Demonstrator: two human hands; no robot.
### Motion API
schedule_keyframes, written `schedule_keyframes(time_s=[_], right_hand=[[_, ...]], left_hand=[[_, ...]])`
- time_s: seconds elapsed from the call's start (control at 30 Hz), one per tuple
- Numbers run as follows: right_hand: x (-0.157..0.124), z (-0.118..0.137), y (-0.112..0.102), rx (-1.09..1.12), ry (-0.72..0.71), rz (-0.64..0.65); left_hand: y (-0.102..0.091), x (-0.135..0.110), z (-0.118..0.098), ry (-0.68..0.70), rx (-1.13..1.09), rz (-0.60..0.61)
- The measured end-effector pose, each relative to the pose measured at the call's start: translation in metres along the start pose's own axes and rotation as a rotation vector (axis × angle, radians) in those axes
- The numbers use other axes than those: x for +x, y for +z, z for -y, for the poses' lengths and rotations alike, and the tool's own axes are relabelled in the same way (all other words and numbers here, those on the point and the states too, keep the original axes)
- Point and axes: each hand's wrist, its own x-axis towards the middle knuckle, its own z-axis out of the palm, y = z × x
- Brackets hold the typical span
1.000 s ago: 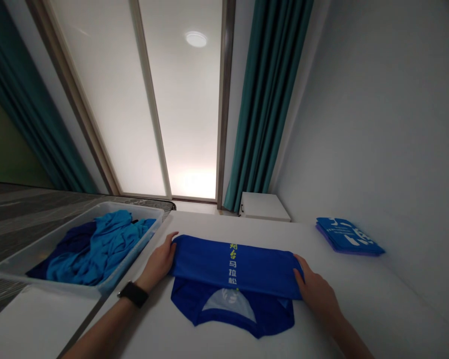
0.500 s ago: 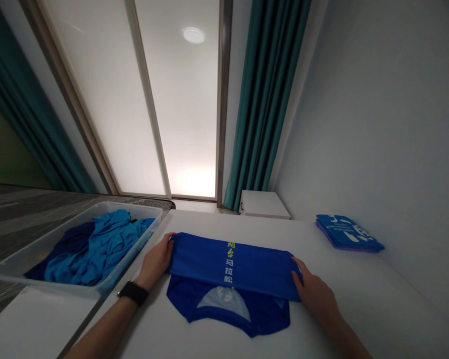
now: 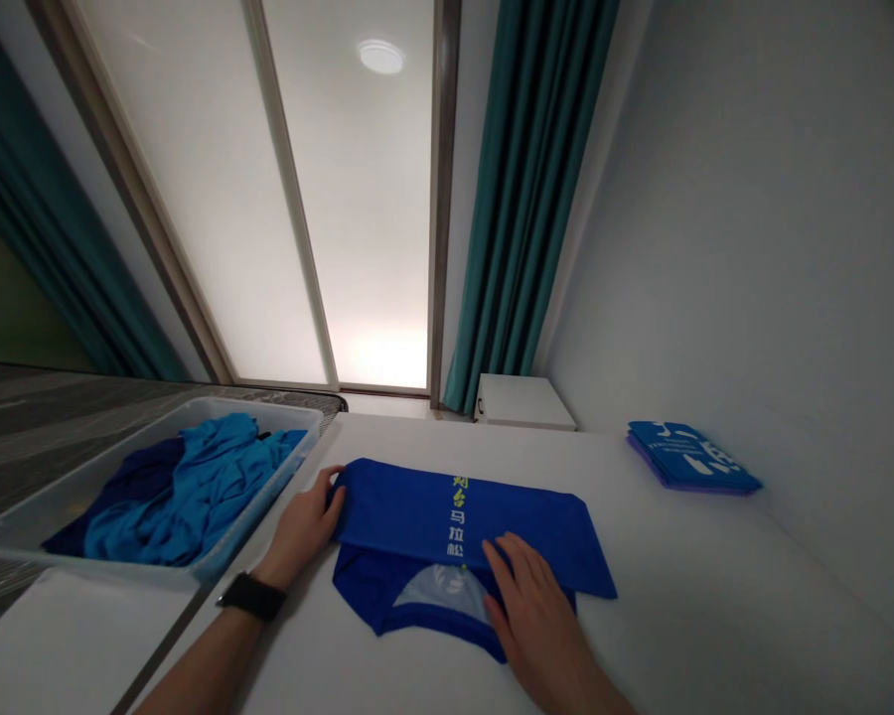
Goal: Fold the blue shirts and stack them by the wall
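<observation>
A blue T-shirt [image 3: 402,506] lies partly folded on the white table [image 3: 387,685], its neckline toward me and a column of yellow and white characters down its middle. At the shirt's left edge, my left hand [image 3: 307,524] has its fingers and thumb closed on the fabric; a black watch [image 3: 251,596] is on that wrist. My right hand [image 3: 532,606] lies palm down over the right part of the shirt, near the collar. Its fingers are stretched out and touch the folded layer. The hand covers some of the neckline's right side.
Left of the table stands a translucent plastic bin [image 3: 15,544] with crumpled blue clothes [image 3: 186,497] in it. At the far right, a stack of folded blue garments [image 3: 692,457] sits by the wall. A white cabinet [image 3: 525,400] stands beyond the table, near green curtains [image 3: 532,199].
My right hand has let go of the shirt's right edge and moved left onto the fabric near the collar. My left hand stays at the left edge.
</observation>
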Motion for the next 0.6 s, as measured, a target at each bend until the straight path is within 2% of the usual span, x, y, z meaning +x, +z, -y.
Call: schedule_keyframes(time_s=[0.13,0.33,0.6], right_hand=[[0.003,0.014,-0.004,0.069,-0.126,0.152],[0.007,-0.002,-0.023,0.118,-0.192,0.319],[0.002,0.003,-0.019,0.113,-0.151,0.285]], left_hand=[[-0.002,-0.003,0.002,0.047,0.002,0.012],[-0.001,-0.006,-0.001,0.105,0.061,0.015],[0.000,-0.009,-0.001,0.117,0.115,0.002]])
